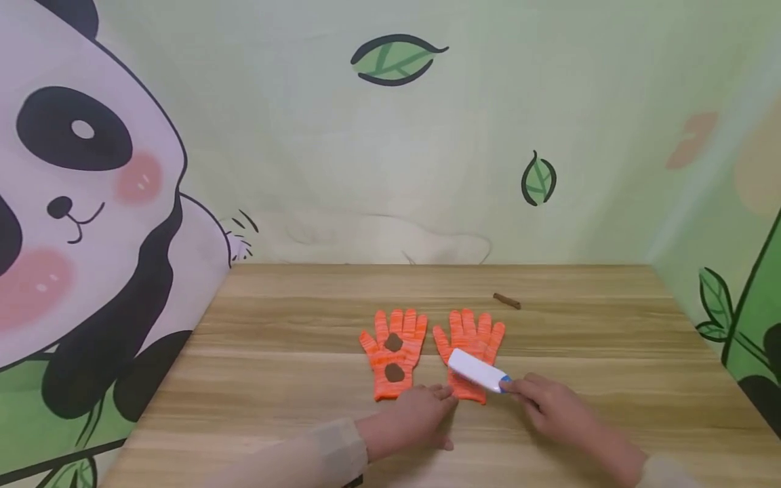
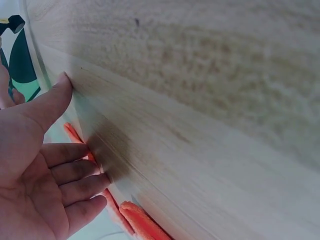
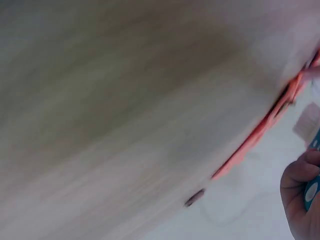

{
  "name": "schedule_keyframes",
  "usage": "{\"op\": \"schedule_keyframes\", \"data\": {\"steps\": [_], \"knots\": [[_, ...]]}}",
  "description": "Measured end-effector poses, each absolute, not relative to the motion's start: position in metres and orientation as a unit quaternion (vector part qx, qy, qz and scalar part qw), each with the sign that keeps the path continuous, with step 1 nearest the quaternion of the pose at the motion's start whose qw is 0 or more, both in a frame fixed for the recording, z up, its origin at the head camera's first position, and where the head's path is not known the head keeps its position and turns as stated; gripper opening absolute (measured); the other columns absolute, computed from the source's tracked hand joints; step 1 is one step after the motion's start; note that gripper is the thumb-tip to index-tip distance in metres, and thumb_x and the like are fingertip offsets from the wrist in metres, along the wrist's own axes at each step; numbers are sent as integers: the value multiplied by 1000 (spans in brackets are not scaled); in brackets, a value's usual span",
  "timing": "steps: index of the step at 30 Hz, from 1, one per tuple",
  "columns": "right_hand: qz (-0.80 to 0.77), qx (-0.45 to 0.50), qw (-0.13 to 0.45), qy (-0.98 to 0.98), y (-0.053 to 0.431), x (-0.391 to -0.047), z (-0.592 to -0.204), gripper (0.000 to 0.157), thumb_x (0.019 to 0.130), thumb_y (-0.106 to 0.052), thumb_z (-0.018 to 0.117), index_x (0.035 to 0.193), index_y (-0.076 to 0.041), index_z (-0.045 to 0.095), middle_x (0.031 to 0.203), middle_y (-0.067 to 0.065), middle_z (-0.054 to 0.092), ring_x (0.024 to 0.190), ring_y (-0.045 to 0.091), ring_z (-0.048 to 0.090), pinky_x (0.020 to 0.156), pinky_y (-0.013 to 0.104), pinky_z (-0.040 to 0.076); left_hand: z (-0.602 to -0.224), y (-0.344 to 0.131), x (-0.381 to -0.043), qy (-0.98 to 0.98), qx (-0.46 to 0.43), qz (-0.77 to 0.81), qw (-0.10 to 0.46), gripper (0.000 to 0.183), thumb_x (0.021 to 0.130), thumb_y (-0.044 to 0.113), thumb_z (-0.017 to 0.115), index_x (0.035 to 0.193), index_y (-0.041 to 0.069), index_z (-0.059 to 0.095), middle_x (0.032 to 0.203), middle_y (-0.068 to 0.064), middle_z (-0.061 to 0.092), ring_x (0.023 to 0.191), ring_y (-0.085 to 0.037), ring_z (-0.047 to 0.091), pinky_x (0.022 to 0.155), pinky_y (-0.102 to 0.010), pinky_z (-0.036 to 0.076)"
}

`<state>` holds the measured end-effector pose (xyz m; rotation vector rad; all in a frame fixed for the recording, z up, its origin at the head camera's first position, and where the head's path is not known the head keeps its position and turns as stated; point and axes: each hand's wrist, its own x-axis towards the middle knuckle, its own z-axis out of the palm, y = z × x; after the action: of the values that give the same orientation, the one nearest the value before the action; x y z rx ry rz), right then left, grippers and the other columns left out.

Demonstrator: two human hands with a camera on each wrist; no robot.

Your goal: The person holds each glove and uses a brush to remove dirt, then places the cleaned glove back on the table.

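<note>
Two orange knit gloves lie flat side by side on the wooden table. The left glove (image 1: 384,356) bears two brown patches (image 1: 394,373). My right hand (image 1: 555,407) grips a brush (image 1: 478,371) by its blue, white-dotted handle (image 3: 311,194). Its white head is over the right glove (image 1: 471,332), hiding part of the palm. At that glove's cuff is my left hand (image 1: 421,413), its fingers (image 2: 80,185) extended and its thumb apart. Whether the fingertips press on the cuff, I cannot tell.
A short brown stick (image 1: 506,301) lies beyond the right glove on the table (image 1: 293,339). Behind the table's far edge hangs a pale green backdrop (image 1: 293,135) with leaves and a large panda (image 1: 91,169) at the left.
</note>
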<state>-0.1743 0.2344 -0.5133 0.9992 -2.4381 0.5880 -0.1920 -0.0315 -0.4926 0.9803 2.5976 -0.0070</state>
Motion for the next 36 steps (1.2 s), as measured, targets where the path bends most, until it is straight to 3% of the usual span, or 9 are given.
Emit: {"op": "schedule_keyframes", "data": {"steps": [5, 13, 19, 24, 27, 31, 36], "knots": [[187, 333, 164, -909, 231, -172, -518, 32, 82, -2, 77, 111, -16, 74, 75, -11, 53, 66, -6, 34, 55, 17, 35, -493, -33, -191, 920, 350, -5, 179, 74, 88, 55, 72, 150, 18, 53, 160, 2, 48, 148, -15, 47, 119, -36, 44], [186, 299, 233, -906, 229, -178, -513, 41, 75, 5, 81, 108, -17, 75, 74, -11, 50, 64, -5, 31, 53, 16, 33, -492, -34, -193, 917, 357, -14, 177, 74, 89, 55, 71, 150, 18, 52, 160, 2, 47, 148, -15, 48, 119, -35, 44], [177, 339, 150, -912, 224, -174, -513, 33, 83, 0, 75, 112, -16, 72, 79, -9, 53, 66, -4, 36, 55, 17, 37, -493, -35, -193, 918, 352, -7, 181, 74, 89, 55, 71, 150, 19, 52, 160, 1, 48, 148, -16, 48, 119, -37, 44], [146, 253, 185, -938, 234, -179, -515, 31, 82, -1, 79, 108, -18, 75, 73, -11, 47, 61, -1, 30, 52, 19, 32, -492, -35, -193, 916, 358, -14, 178, 74, 90, 56, 70, 151, 18, 52, 161, 2, 47, 148, -15, 47, 119, -35, 43], [148, 267, 189, -933, 234, -180, -510, 34, 82, 1, 78, 110, -16, 74, 73, -10, 47, 62, -1, 30, 53, 18, 31, -491, -35, -193, 918, 355, -19, 176, 74, 89, 56, 70, 150, 19, 52, 160, 2, 47, 148, -15, 48, 119, -34, 43], [165, 315, 137, -924, 227, -177, -507, 35, 85, 1, 73, 116, -15, 71, 78, -9, 50, 65, -2, 34, 55, 17, 34, -489, -36, -193, 920, 351, -19, 173, 73, 89, 56, 70, 149, 19, 53, 160, 2, 48, 148, -15, 48, 119, -34, 43], [183, 274, 122, -936, 235, -178, -518, 28, 88, -4, 73, 111, -19, 71, 78, -12, 54, 66, -4, 38, 56, 20, 37, -487, -34, -192, 918, 351, -11, 184, 73, 90, 55, 70, 151, 19, 52, 161, 3, 46, 149, -14, 46, 120, -34, 42]]}}
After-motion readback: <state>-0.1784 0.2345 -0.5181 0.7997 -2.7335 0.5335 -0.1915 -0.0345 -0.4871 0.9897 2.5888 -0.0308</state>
